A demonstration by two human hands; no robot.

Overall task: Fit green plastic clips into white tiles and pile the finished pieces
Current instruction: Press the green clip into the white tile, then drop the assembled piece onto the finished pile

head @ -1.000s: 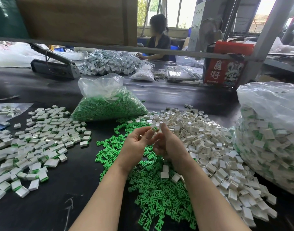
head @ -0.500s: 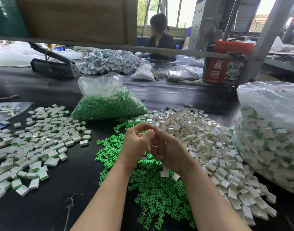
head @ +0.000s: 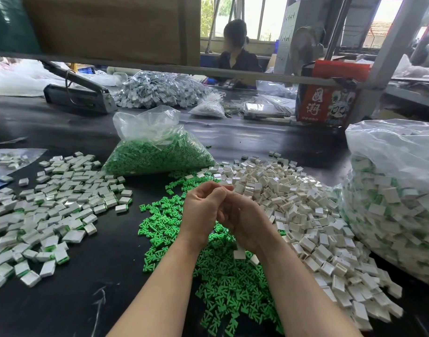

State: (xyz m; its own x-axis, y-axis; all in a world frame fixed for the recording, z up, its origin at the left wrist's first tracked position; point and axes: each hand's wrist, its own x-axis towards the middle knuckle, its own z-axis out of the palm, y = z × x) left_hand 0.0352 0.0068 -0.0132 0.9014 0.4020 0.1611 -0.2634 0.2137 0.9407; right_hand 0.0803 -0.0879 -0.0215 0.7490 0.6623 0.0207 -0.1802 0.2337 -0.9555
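Daylight comes from the windows (head: 264, 18) at the far side, which are blown out almost to white. The scene is evenly bright, with soft, faint shadows. The black table (head: 62, 300) shows a dull sheen in its far half, and the clear plastic bag (head: 398, 152) on the right catches pale glare on its folds. Wide-angle distortion bends the grey beam (head: 160, 68) and leans the post (head: 388, 45) at the right edge. The near middle is sharp; the corners smear slightly, and the background looks softer. A face in the distance is blurred.
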